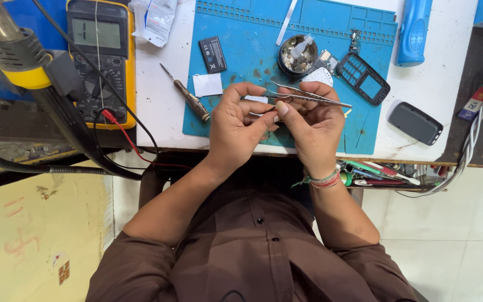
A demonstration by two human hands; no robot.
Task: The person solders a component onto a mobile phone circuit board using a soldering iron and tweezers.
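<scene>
- My left hand pinches a small white part; my right hand has its grip clenched on metal tweezers, both above the blue mat's near edge.
- Just left of my hands lies a screwdriver, with a white square and a black battery beyond.
- Behind my hands: a metal dish and a phone frame.
- A yellow meter sits far left on the white desk.

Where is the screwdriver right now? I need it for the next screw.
In the head view the screwdriver lies on the white table at the left edge of the blue mat, between the yellow multimeter and the left hand.
</scene>
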